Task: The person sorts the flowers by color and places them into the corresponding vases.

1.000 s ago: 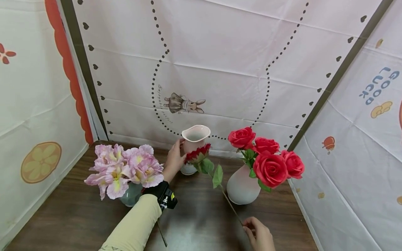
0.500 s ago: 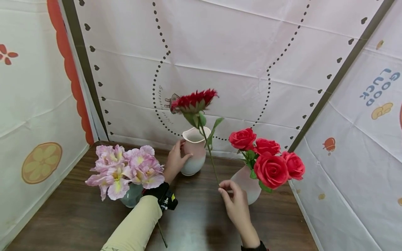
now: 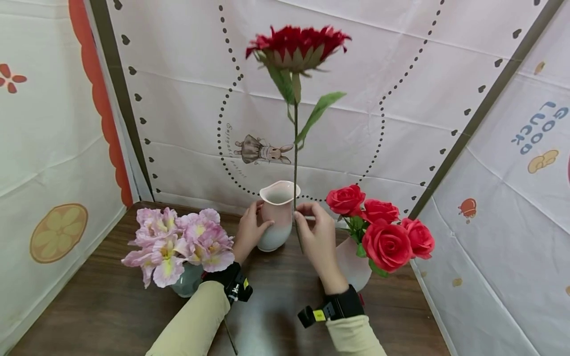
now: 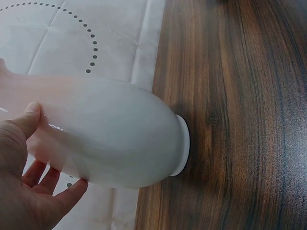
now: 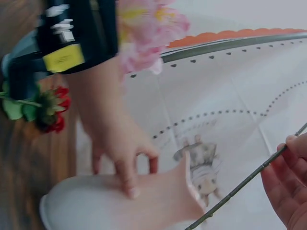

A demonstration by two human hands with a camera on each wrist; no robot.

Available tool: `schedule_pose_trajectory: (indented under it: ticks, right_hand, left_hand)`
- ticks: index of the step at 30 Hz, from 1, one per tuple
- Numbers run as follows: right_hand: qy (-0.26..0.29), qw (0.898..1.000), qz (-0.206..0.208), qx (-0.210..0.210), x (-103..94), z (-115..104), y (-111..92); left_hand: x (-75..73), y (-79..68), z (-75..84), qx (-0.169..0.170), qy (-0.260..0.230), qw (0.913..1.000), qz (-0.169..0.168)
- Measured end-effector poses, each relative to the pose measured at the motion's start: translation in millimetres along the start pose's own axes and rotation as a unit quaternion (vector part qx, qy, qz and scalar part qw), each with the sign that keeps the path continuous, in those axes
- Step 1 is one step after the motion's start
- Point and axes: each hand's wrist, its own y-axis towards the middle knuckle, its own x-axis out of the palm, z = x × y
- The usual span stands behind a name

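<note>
A pink-to-white vase [image 3: 277,225] with a wavy rim stands upright at the back of the table. My left hand [image 3: 249,231] grips it from the left, thumb and fingers around its pink upper part, as the left wrist view shows on the vase [image 4: 115,134]. Between thumb and fingertips, my right hand [image 3: 319,240] pinches the thin stem of a red flower [image 3: 297,49] with green leaves. The flower is held upright, its head high above the vase. Its stem runs just right of the vase's mouth, the lower end beside the vase body.
Pink-and-yellow flowers [image 3: 178,242] fill a grey-green vase [image 3: 188,281] on the left. Red roses [image 3: 386,242] stand in another pale vase [image 3: 354,264], right of my right wrist. A second red flower [image 5: 58,108] lies under my left arm. Printed cloth [image 3: 311,99] closes the back.
My right hand has moved up and left toward the vase, raising the red flower from low and slanted to upright. The left hand stays on the vase.
</note>
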Motion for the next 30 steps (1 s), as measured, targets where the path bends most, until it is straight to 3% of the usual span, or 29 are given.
schedule_pose_trajectory:
  ticks: [6, 12, 23, 30]
  right_hand:
    - [0.0, 0.999, 0.015, -0.036, 9.7, -12.9, 32.4]
    - [0.007, 0.998, 0.028, -0.048, 18.4, -16.2, 54.1]
    - [0.02, 0.997, 0.067, -0.034, 34.9, -11.1, 86.7]
    - [0.024, 0.997, 0.067, -0.027, 50.7, -13.1, 102.5]
  left_hand:
    - [-2.3, -1.6, 0.6, 0.006, 0.001, 1.0, 0.001]
    - [-3.5, -3.1, 2.5, -0.01, 0.003, 0.9999, -0.005]
    - [3.3, -2.5, 0.1, -0.005, 0.014, 0.9999, 0.002]
    - [1.6, -4.3, -0.9, 0.002, 0.004, 0.9999, 0.015]
